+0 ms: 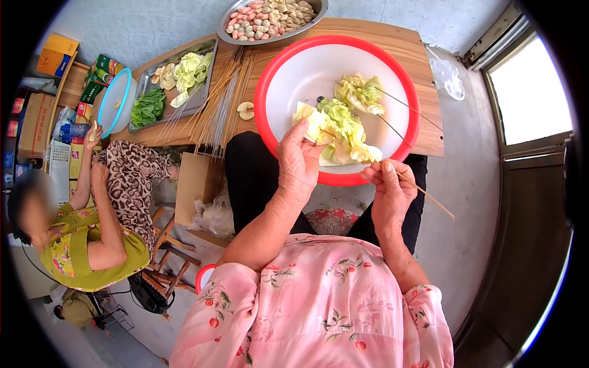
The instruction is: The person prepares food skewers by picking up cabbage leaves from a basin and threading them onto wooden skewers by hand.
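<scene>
At the centre of the frame, the left hand [296,161] has its grip closed on a lettuce leaf [311,127], thumb and fingers pinching it over the lower part of a white basin [265,92] with a red rim. The leaf is broad, soft and pale yellow-green. To its right, the right hand [392,190] grips a thin, straight, tan skewer [434,200] slanting down toward the right; whether its hidden tip pierces the lettuce beside it, I cannot tell. Inside the basin, toward the upper right, lies a crinkled, greener bunch [359,93] with a stick [417,113] reaching over the rim.
</scene>
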The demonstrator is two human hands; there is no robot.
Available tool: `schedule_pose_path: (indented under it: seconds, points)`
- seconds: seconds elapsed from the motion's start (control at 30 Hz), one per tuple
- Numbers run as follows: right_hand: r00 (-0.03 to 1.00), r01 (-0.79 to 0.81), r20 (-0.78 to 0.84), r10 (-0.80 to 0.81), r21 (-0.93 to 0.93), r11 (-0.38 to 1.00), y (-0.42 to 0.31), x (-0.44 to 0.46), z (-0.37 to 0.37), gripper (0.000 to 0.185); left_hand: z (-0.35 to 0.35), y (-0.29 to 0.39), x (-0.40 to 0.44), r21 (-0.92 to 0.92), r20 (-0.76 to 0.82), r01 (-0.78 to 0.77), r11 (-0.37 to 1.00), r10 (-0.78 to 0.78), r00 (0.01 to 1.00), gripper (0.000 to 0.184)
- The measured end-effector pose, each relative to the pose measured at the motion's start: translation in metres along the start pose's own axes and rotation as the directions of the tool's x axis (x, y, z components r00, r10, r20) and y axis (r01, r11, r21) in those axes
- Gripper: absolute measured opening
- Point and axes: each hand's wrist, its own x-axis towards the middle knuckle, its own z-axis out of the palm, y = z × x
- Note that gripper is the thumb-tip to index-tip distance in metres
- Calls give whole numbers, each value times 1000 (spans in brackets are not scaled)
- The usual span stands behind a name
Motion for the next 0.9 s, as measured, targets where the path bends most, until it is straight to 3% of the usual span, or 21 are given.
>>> schedule_pose_path:
  seconds: [0.2, 0.6, 0.9]
  points:
    - [999, -43, -14, 44, 72, 996, 4, 2, 0, 9, 4, -3, -2, -93, -59, 20, 995, -26, 998, 40]
    - [995, -102, 20, 100, 164, 981, 8, 3, -8, 12, 0, -2, -1, -89, -121, 41, 995, -52, 991, 32]
    - [992, -127, 17, 125, 137, 982, 6, 4, -11, 16, -6, 0, 0, -126, -58, 81, 989, -89, 994, 30]
